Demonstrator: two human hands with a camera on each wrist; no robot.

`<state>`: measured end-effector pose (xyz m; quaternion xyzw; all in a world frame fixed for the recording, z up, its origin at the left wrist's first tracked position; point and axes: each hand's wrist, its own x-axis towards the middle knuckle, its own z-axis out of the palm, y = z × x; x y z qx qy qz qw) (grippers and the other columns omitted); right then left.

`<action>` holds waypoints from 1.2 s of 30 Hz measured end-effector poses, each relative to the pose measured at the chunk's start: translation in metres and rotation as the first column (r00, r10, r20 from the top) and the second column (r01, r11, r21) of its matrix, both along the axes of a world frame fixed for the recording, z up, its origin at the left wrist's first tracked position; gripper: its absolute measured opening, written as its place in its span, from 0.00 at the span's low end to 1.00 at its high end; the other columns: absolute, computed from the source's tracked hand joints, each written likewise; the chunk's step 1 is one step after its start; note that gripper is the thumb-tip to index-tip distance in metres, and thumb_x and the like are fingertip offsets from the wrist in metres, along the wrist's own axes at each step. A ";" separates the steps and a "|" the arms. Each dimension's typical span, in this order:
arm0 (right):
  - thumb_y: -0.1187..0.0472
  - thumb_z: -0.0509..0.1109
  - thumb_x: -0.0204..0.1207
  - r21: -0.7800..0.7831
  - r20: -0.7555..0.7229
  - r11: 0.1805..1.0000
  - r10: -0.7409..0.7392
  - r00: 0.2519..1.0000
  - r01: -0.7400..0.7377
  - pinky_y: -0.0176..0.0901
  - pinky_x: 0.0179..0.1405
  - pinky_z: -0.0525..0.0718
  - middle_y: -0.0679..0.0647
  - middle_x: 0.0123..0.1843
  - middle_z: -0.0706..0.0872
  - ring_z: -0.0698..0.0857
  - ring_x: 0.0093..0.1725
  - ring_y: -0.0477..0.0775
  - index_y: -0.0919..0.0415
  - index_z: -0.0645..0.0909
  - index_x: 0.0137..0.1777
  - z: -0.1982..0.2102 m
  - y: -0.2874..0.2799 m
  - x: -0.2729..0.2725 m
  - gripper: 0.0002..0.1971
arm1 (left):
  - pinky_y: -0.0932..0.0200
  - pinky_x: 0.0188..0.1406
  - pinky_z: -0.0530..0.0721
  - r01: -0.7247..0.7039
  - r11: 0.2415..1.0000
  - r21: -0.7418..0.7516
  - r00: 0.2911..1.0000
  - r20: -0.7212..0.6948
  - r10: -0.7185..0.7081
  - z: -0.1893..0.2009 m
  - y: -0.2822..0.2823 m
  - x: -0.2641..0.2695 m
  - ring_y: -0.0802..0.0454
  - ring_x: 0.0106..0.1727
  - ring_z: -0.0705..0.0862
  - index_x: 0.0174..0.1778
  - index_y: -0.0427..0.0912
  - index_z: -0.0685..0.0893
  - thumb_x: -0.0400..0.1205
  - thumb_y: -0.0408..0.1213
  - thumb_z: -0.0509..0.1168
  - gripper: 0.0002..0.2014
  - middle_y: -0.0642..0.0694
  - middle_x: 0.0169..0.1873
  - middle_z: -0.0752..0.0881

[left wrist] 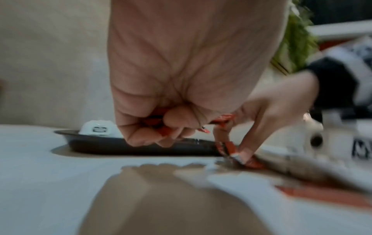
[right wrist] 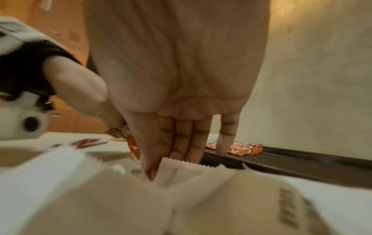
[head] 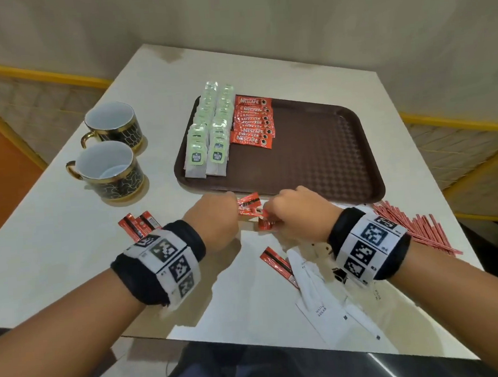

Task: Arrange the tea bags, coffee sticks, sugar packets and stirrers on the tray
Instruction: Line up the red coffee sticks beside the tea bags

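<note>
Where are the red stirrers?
In the head view, the thin red stirrers lie piled on the white table, right of the right hand, near the brown tray.

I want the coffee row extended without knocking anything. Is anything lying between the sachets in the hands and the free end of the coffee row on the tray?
Nothing visible. The left hand grips red coffee sachets just short of the tray rim; bare tray floor lies between there and the coffee row.
</note>
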<state>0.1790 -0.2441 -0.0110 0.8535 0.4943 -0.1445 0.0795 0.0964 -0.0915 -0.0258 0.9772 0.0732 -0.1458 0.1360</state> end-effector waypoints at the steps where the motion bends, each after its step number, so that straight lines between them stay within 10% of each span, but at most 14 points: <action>1: 0.60 0.65 0.80 0.073 -0.058 0.996 -0.057 0.997 0.061 0.48 0.42 0.75 0.51 0.41 0.83 0.82 0.44 0.57 0.57 0.78 0.43 0.003 0.001 0.002 0.05 | 0.56 0.41 0.76 -0.050 0.996 -0.076 0.999 -0.012 0.050 0.008 0.006 -0.003 0.43 0.46 0.81 0.54 0.39 0.74 0.83 0.32 0.57 0.06 0.41 0.47 0.83; 5: 0.63 0.73 0.77 0.435 -0.364 0.812 -0.238 0.900 0.390 0.48 0.41 0.83 0.53 0.37 0.85 0.84 0.38 0.54 0.61 0.81 0.40 0.026 0.011 0.005 0.06 | 0.58 0.29 0.69 -0.170 0.926 -0.337 0.976 0.070 0.204 0.039 0.031 -0.018 0.52 0.35 0.76 0.48 0.42 0.71 0.83 0.37 0.59 0.03 0.46 0.37 0.77; 10: 0.70 0.74 0.76 0.526 -0.774 0.434 -0.111 0.623 0.731 0.54 0.45 0.92 0.74 0.43 0.86 0.89 0.39 0.66 0.73 0.83 0.45 0.053 0.036 -0.029 0.05 | 0.63 0.48 0.80 -0.021 0.671 -0.742 0.968 0.153 0.199 0.056 0.046 -0.031 0.54 0.41 0.84 0.59 0.43 0.83 0.72 0.76 0.56 0.39 0.35 0.48 0.87; 14: 0.72 0.73 0.75 0.416 -0.893 0.350 -0.015 0.449 0.839 0.42 0.40 0.90 0.68 0.42 0.87 0.87 0.38 0.54 0.80 0.82 0.48 0.060 0.063 -0.063 0.08 | 0.75 0.39 0.79 0.105 0.569 -0.815 0.970 0.211 0.124 0.062 0.047 -0.041 0.71 0.41 0.85 0.63 0.51 0.79 0.77 0.55 0.68 0.21 0.58 0.46 0.88; 18: 0.71 0.66 0.81 0.333 -0.940 0.341 0.045 0.339 0.879 0.50 0.52 0.89 0.68 0.46 0.89 0.88 0.44 0.57 0.75 0.85 0.51 0.059 0.082 -0.089 0.07 | 0.69 0.31 0.78 0.065 0.561 -0.825 0.977 0.167 0.132 0.060 0.083 -0.068 0.68 0.27 0.78 0.51 0.52 0.82 0.82 0.38 0.65 0.05 0.60 0.28 0.82; 22: 0.63 0.68 0.82 0.428 -0.827 0.342 -0.226 0.515 0.837 0.52 0.46 0.89 0.58 0.43 0.89 0.89 0.44 0.56 0.67 0.87 0.49 0.035 0.110 -0.111 0.08 | 0.57 0.40 0.80 -0.100 0.572 -0.814 0.932 0.124 0.340 0.052 0.128 -0.091 0.57 0.30 0.75 0.38 0.41 0.77 0.83 0.42 0.62 0.10 0.59 0.21 0.76; 25: 0.48 0.70 0.79 0.287 -0.547 0.694 -0.447 0.708 0.660 0.47 0.45 0.77 0.59 0.51 0.84 0.83 0.53 0.59 0.65 0.80 0.57 0.007 0.142 -0.125 0.19 | 0.54 0.41 0.82 -0.182 0.497 -0.848 0.864 0.104 0.494 0.042 0.150 -0.103 0.53 0.33 0.77 0.38 0.43 0.79 0.86 0.37 0.60 0.10 0.53 0.26 0.79; 28: 0.49 0.70 0.79 0.079 -0.267 0.874 -0.444 0.855 0.479 0.51 0.57 0.77 0.62 0.66 0.73 0.74 0.66 0.64 0.66 0.71 0.69 -0.010 0.169 -0.142 0.27 | 0.62 0.33 0.84 -0.201 0.403 -0.893 0.806 0.083 0.585 0.035 0.156 -0.116 0.56 0.30 0.80 0.43 0.40 0.81 0.87 0.36 0.59 0.09 0.52 0.27 0.82; 36: 0.69 0.61 0.82 0.116 -0.171 0.919 -0.354 0.919 0.376 0.46 0.42 0.72 0.63 0.57 0.84 0.85 0.55 0.66 0.66 0.79 0.61 -0.005 0.177 -0.155 0.11 | 0.61 0.30 0.72 -0.242 0.257 -0.936 0.666 0.032 0.745 0.023 0.152 -0.147 0.57 0.25 0.68 0.35 0.50 0.74 0.80 0.55 0.64 0.14 0.55 0.22 0.69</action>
